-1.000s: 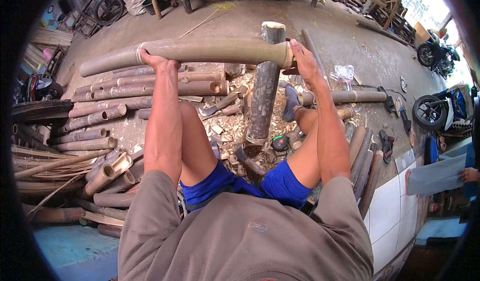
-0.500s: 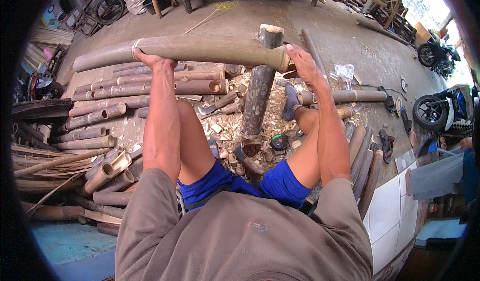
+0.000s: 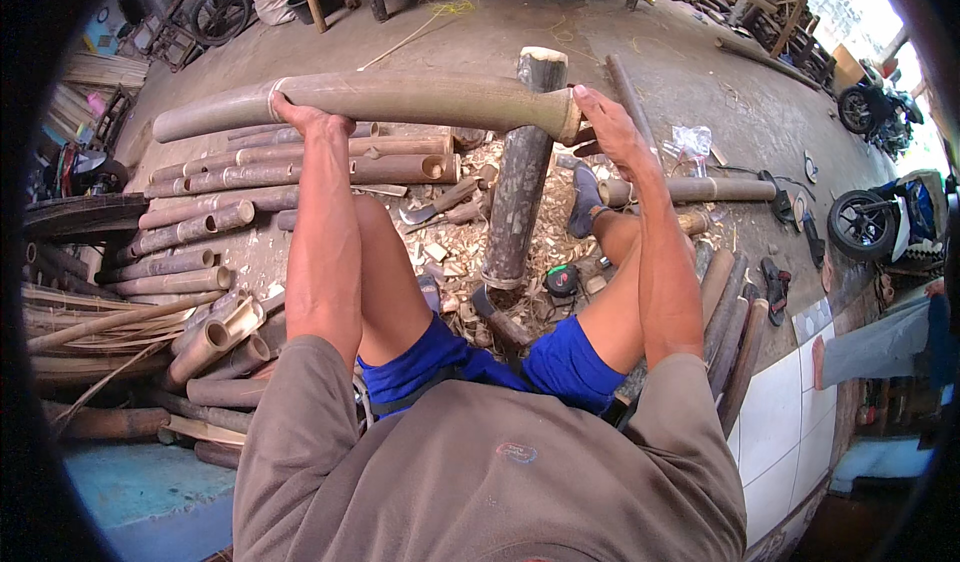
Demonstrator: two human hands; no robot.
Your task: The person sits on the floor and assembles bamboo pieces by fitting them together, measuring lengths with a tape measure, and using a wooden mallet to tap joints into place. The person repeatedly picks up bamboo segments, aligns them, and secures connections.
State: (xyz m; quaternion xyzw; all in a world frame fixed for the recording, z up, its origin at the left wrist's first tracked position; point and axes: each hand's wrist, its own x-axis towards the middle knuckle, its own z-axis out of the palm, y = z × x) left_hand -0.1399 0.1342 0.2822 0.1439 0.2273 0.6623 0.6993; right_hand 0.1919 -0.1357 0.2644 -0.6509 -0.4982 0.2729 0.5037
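A thick bamboo pole (image 3: 400, 100) lies level across the front of me, raised above the floor. My left hand (image 3: 312, 119) grips it from below, left of its middle, by a pale node ring. At its right end my right hand (image 3: 612, 134) is closed round the flared, cut rim, fingers partly hidden behind it. Behind the pole, near that end, an upright wooden post (image 3: 515, 202) rises between my legs. Around its foot lie wood chips (image 3: 450, 242), a curved-blade knife (image 3: 437, 205), a hatchet-like tool (image 3: 500, 319) and a round black tape measure (image 3: 561, 281).
Notched bamboo lengths (image 3: 300, 170) lie in rows to the left, with more bamboo pieces (image 3: 205, 347) heaped nearer. Another bamboo pole (image 3: 690, 191) rests beyond my right knee. Sandals (image 3: 774, 290) and a motorbike (image 3: 880, 222) are at the right. Another person's leg (image 3: 870, 347) extends at the right edge.
Both hands keep their hold on the bamboo pole, which has barely shifted. At the right edge the other person's leg and foot have moved and show more plainly.
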